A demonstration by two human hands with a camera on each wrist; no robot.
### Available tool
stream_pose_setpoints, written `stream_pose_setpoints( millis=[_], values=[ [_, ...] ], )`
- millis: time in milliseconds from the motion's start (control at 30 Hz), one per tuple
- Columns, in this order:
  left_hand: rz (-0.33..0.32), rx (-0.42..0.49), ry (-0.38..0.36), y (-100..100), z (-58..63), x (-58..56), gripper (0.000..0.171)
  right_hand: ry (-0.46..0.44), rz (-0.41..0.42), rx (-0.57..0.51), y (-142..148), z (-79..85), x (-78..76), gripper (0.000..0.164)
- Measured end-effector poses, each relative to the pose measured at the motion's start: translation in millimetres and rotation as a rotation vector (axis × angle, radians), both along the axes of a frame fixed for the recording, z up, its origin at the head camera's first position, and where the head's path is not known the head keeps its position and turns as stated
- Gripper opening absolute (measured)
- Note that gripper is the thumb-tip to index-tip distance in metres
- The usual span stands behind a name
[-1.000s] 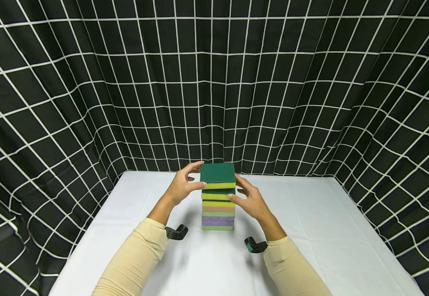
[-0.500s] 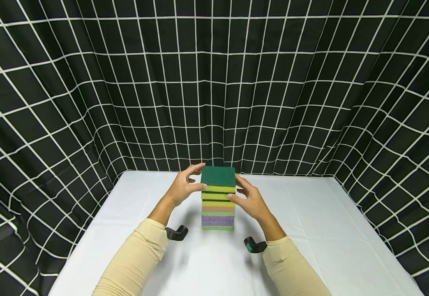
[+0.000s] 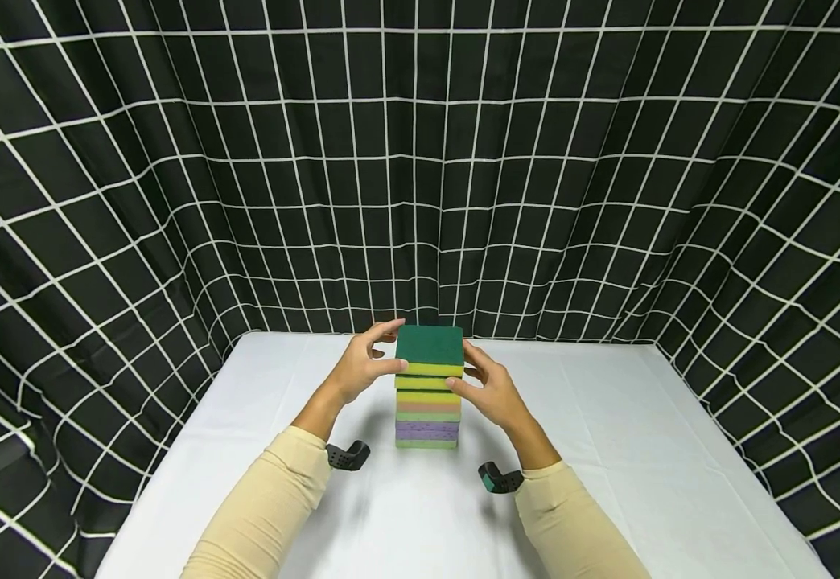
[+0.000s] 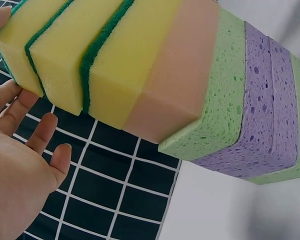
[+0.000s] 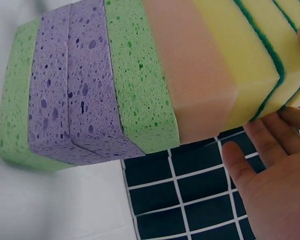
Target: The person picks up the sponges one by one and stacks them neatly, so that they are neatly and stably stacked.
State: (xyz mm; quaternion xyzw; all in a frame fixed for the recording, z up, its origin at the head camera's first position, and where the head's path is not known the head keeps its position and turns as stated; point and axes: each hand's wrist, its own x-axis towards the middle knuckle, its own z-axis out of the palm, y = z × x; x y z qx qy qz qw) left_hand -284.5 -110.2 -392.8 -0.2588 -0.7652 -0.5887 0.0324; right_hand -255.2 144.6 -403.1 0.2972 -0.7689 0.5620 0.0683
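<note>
A stack of sponges rises mid-table, topped by a yellow sponge with a dark green scouring face. My left hand pinches this top sponge at its left side, thumb on the front corner, fingers toward the back. My right hand grips the second yellow-and-green sponge, its thumb at the front right corner and its fingers along the right side. Beneath come another yellow layer, a pink layer, a light green sponge, two purple sponges and a light green one at the bottom.
A white cloth covers the table. Black curtains with a white grid surround its back and sides. A dark wrist camera sticks out below each wrist, the left camera and the right camera.
The top sponge has come down onto the second one and shifted slightly right, with my left hand following its edge. My right hand has stayed almost in place.
</note>
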Motion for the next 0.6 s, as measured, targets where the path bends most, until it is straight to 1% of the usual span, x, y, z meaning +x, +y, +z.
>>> stream_pose_setpoints(
  millis=[167, 400, 467, 600],
  values=[
    [0.016, -0.002, 0.006, -1, -6.0, -1.3, 0.069, -0.003, 0.004, -0.009, 0, -0.2, 0.6, 0.068],
    [-0.004, -0.026, -0.013, 1, 23.7, 24.0, 0.067, -0.017, -0.005, -0.004, 0, -0.1, 0.4, 0.068],
    [-0.003, -0.024, -0.009, 0, 17.8, 19.0, 0.069, -0.023, -0.007, 0.001, 0, 0.6, 0.3, 0.067],
    [-0.001, -0.013, -0.010, -4, 2.2, 4.5, 0.070, -0.023, -0.010, 0.017, 3, 3.4, 1.5, 0.069]
  ],
)
